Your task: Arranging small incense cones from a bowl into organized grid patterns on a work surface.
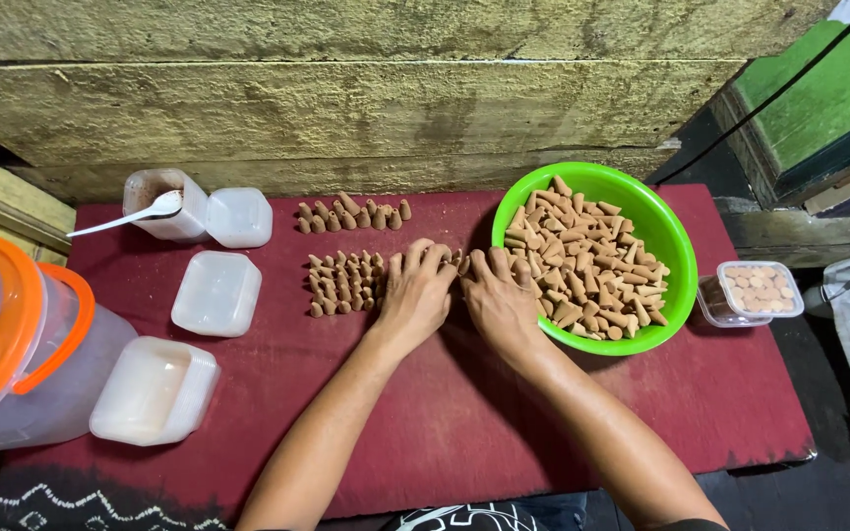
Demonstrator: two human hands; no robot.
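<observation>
Both my hands rest palm-down on a dark red cloth (464, 413). My left hand (415, 293) lies at the right end of a block of small brown cones (344, 282) set out in rows, its fingertips over the last ones. My right hand (500, 300) sits right beside it, against the rim of a green plastic bowl (679, 258) heaped with loose brown cones (587, 261). A shorter row of cones (351, 213) stands farther back. What the fingers cover is hidden.
Three white square plastic containers (216, 292) (154, 389) (239, 216) lie at left, plus a tub holding a white spoon (154, 208). A clear bucket with an orange handle (22, 344) stands far left. A small clear box of round brown pieces (752, 292) sits right of the bowl. A rough wall is behind.
</observation>
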